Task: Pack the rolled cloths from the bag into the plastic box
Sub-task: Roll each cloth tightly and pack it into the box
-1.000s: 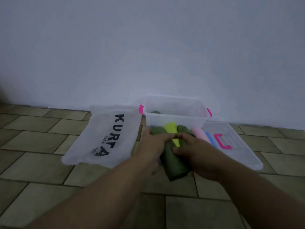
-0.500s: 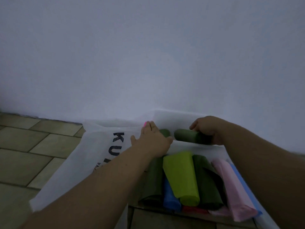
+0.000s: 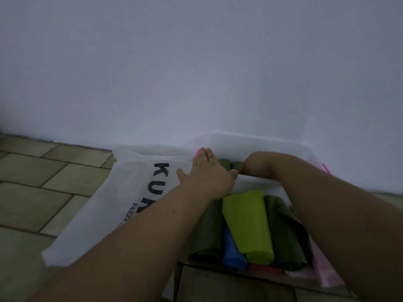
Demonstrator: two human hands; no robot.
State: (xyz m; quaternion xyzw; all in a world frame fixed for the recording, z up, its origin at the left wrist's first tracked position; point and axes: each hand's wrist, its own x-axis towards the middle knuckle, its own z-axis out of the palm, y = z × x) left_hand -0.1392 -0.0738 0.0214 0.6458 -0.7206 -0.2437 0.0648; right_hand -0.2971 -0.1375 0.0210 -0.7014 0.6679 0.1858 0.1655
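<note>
Wall and floor: pale plain wall (image 3: 196,73) behind, tan tiled floor (image 3: 43,192) in front.
Bag: white plastic bag with black lettering (image 3: 135,184), flat on the tiles just left of the box, looking emptied.
Box: clear plastic storage box with pink clips (image 3: 257,144), against the wall, lid nowhere in sight.
Packed so far: two dark green rolled cloths (image 3: 226,164) side by side at the near left of the box; rest of the interior hidden behind arms and rim.
Left to pack: a heap on the floor just before the box — lime green rolled cloth (image 3: 246,223) on top, dark olive rolls (image 3: 283,234) on either side, blue roll (image 3: 232,249) beneath, red roll (image 3: 263,268) and pale pink cloth (image 3: 327,271) at the lower right.
Left hand (image 3: 207,175): spread flat, fingers wide, pressing at the box's near left corner over the green rolls, holding nothing.
Right hand (image 3: 259,166): curled downward inside the box beside the second green roll; grip or release cannot be told.
Progress: judged early, most rolls outside the box.
</note>
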